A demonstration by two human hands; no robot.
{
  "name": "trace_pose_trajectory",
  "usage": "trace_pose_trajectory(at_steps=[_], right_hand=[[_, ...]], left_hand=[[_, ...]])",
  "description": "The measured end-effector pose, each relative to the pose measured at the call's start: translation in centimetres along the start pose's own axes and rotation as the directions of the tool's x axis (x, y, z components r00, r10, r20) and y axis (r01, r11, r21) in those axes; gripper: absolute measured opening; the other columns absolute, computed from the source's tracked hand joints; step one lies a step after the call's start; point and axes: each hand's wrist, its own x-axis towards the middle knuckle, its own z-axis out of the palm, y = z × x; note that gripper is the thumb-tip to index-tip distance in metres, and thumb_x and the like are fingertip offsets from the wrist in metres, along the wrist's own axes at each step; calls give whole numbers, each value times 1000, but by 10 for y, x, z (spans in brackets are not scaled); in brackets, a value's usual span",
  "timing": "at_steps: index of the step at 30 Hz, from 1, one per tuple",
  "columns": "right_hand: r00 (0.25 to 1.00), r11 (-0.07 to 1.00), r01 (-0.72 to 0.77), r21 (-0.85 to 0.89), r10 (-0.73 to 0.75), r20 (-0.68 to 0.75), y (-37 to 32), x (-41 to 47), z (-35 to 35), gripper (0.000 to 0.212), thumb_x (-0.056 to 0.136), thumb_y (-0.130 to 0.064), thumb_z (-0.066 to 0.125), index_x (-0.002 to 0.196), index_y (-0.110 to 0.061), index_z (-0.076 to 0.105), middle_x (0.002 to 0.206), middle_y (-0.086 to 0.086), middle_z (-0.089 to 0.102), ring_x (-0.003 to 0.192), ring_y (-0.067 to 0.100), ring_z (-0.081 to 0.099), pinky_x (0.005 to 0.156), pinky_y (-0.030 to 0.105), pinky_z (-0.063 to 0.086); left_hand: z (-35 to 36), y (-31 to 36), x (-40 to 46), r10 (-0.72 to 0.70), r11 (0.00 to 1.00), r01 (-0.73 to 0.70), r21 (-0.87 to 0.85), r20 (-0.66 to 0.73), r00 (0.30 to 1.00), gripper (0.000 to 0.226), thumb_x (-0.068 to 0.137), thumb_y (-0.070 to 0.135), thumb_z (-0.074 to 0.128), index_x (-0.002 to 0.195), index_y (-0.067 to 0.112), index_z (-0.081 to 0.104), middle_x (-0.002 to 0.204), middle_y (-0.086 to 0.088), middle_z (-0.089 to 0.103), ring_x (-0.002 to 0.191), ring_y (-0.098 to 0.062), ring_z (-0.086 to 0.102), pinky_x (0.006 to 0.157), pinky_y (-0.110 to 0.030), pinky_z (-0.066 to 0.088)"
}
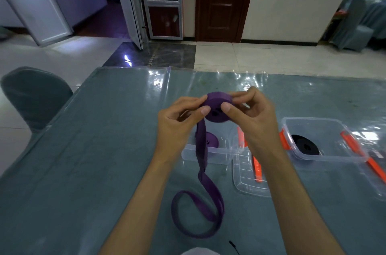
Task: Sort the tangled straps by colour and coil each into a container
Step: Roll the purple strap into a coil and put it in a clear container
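Both hands hold a purple strap coil above the table. My left hand pinches its left side with thumb and fingers. My right hand grips its right side, thumb on the front face. The strap's loose tail hangs down from the coil and loops on the table in front of me. Below the hands stands a clear container with another purple coil inside. To the right, a second clear container with orange clips holds a black coil.
A clear lid with orange clips lies between the two containers. Another lid lies at the far right. A grey-covered chair stands at the table's left. A small black item lies near the front edge.
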Motion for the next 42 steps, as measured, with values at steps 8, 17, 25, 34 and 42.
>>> trace_pose_trajectory(at_steps=[8, 17, 25, 34, 42], right_hand=[[999, 999, 22, 47, -20, -37, -13, 5, 4, 13, 88, -18, 81, 96, -23, 73, 100, 1, 81, 95, 21, 79, 75, 27, 62], [998, 999, 43, -5, -43, 49, -32, 18, 11, 27, 84, -20, 82, 105, -18, 66, 105, 6, 79, 100, 27, 78, 79, 33, 65], [994, 997, 78, -25, -76, 72, -38, 18, 13, 37, 85, -23, 83, 117, -28, 65, 105, 2, 80, 98, 26, 79, 75, 30, 65], [995, 994, 92, -52, -90, 37, -44, 15, 12, 32, 85, -23, 81, 112, -18, 64, 101, 0, 81, 97, 22, 79, 76, 27, 64], [997, 999, -14, -46, 17, 77, -39, 8, 15, 31, 80, -23, 83, 98, -11, 62, 95, 10, 80, 89, 30, 80, 71, 32, 65]], left_hand=[[-6, 16, 14, -50, 998, 44, 52, 118, 992, 33, 92, 15, 79, 118, 34, 80, 112, 0, 77, 105, -13, 73, 92, -20, 56], [-10, 31, 27, -37, 995, 25, 95, 127, 991, 32, 93, 13, 77, 123, 26, 78, 117, -5, 79, 109, -17, 75, 93, -21, 57], [-5, 38, 30, 75, 991, -82, 104, 74, 994, 29, 93, 12, 80, 117, 27, 79, 115, -1, 80, 109, -20, 76, 92, -24, 59], [-6, 40, 25, 76, 995, -81, 66, 68, 995, 22, 90, 13, 81, 111, 20, 81, 109, -2, 81, 103, -19, 78, 88, -23, 60], [-8, 41, 20, 144, 983, -143, 112, -1, 990, 18, 92, 15, 80, 110, 19, 81, 112, -2, 81, 108, -23, 77, 91, -26, 60]])
